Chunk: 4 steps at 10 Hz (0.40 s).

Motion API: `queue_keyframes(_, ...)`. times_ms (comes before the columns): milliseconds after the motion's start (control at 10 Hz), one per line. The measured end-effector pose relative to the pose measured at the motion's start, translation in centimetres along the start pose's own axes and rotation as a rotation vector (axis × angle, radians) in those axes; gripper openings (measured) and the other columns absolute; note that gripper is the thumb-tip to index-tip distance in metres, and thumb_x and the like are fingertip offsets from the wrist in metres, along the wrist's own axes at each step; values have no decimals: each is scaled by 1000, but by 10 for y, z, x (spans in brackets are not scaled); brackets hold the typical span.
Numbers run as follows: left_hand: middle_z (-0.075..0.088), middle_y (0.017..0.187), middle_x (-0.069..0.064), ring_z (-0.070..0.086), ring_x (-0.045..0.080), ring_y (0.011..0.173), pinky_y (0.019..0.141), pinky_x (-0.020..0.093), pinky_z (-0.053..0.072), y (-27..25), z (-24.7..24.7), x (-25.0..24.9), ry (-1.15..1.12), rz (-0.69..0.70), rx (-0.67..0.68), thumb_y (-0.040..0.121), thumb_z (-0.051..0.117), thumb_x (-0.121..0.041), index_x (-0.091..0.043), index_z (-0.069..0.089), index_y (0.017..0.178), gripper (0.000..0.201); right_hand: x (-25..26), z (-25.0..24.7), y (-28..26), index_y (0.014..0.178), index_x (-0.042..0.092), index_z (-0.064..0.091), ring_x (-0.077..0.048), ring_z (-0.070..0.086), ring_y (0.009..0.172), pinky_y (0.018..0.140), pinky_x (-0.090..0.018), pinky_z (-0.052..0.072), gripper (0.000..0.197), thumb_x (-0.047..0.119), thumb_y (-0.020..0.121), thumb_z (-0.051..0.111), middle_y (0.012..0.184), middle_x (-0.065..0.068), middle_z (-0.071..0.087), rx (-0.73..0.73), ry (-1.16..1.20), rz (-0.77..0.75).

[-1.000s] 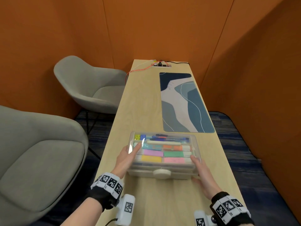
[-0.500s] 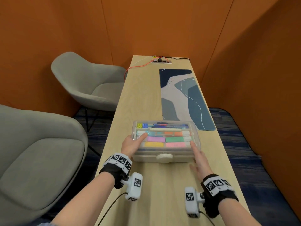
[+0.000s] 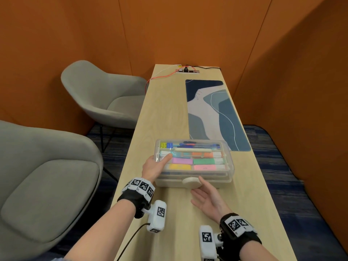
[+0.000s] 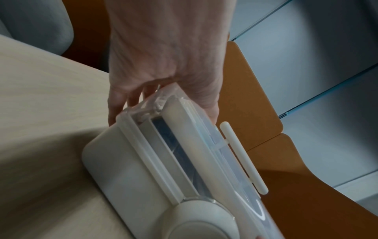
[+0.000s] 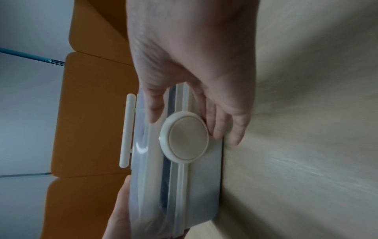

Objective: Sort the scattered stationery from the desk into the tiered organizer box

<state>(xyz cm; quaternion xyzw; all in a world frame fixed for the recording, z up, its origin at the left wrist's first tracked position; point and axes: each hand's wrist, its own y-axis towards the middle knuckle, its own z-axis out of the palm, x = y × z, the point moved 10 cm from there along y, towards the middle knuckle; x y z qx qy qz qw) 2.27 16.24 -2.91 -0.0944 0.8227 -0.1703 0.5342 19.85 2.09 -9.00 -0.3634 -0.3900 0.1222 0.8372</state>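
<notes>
Resting near the desk's front edge, the tiered organizer box had its clear lid down over coloured sticky notes, highlighters and pens. Left hand gripped the box's left end: thumb lay flat on the lid, fingers curled around the side wall. Right hand was spread, palm turned up, at the box's front wall; its thumb and fingers bracketed the round white knob, fingertips touching the knob's rim, nothing pinched. A patterned desk mat lay along the right edge, just behind the box.
</notes>
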Motion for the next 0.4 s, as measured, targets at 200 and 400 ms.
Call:
queue_keyframes(200,62,111,3,54,20,97,88,31,44,2,1,1,19,-6,25,78,65,-58,-16,57,118,59,10,-13,3,126,9,52,-24,50,118,97,-41,42,44,25,86,63,125,-12,55,-47,-26,-50)
queue_keyframes(400,36,149,11,40,29,133,108,43,37,-2,-5,11,11,-75,59,70,63,-70,-9,22,148,107,26,-29,-14,85,12,59,-21,57,80,67,-34,49,38,38,67,80,87,-9,57,-119,-326,-61)
